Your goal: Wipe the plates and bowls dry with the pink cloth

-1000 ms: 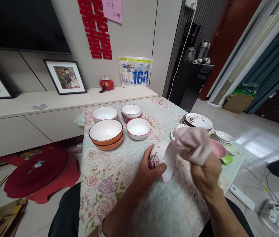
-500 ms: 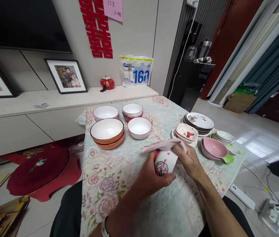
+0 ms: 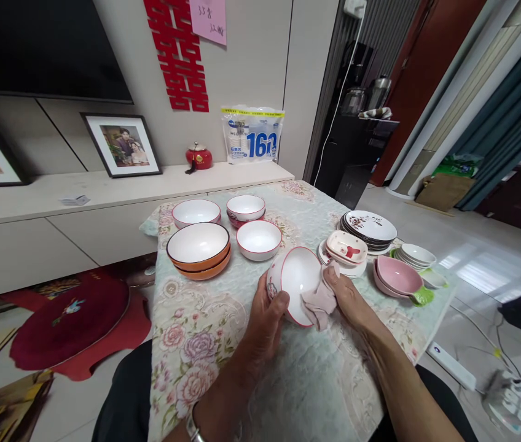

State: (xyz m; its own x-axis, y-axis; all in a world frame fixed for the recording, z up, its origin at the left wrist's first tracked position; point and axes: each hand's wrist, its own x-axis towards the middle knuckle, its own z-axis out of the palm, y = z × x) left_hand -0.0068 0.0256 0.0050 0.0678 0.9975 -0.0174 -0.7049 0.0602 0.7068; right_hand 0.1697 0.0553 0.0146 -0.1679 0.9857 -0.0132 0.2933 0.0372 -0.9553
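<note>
A white bowl point(image 3: 298, 276) with a thin red rim is tilted above the table, its inside facing up and to the right. My left hand point(image 3: 267, 313) is closed on its left side, thumb over the rim. In my right hand point(image 3: 346, 291) is a pale pink cloth point(image 3: 322, 301), pinched in the fingers and hanging over the bowl's right edge. Just beyond stands another red-rimmed white bowl point(image 3: 259, 238). To its left are stacked orange bowls point(image 3: 199, 248). Farther back are more red-rimmed bowls point(image 3: 246, 207).
A floral tablecloth point(image 3: 200, 350) covers the table. On the right stand rectangular dishes point(image 3: 346, 245), stacked plates point(image 3: 371, 227), pink bowls point(image 3: 399, 274) and small white bowls point(image 3: 418, 255). A red stool point(image 3: 71, 319) is at the left. Behind runs a low cabinet point(image 3: 150, 184).
The held bowl has turned from its painted outside to its white inside. The cloth has come from across the bowl's top to its right inner edge.
</note>
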